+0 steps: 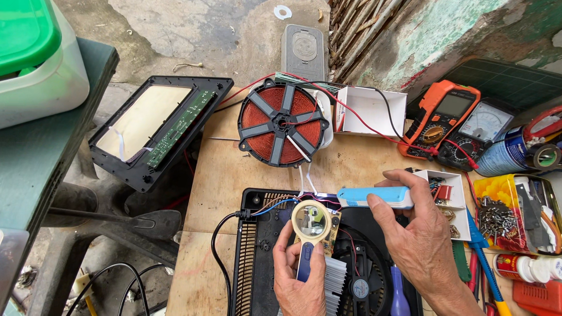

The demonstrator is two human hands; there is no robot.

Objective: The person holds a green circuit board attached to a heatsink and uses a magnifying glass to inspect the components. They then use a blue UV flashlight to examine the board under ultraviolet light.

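Left hand (300, 275) clamped on magnifier handle (304, 260), lens over circuit board (328, 228). Right hand (418, 234) gripping blue-white tool (374, 197), just above board; parts tray (451, 199) crowding its right, bare tabletop (357, 161) beyond.

glossy copper winding on the coil (283, 124) with matt black plastic ribs; clear glass magnifier (309, 221) in yellow plastic; smooth blue-white plastic tool (374, 197); bare matt wooden bench (357, 164); ribbed metal heatsink (335, 281).

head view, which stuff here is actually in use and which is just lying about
In use:
left hand holding magnifying glass
right hand holding blue tool
circuit board
open black casing

Lying about:
copper coil
orange multimeter
tin of screws
white box
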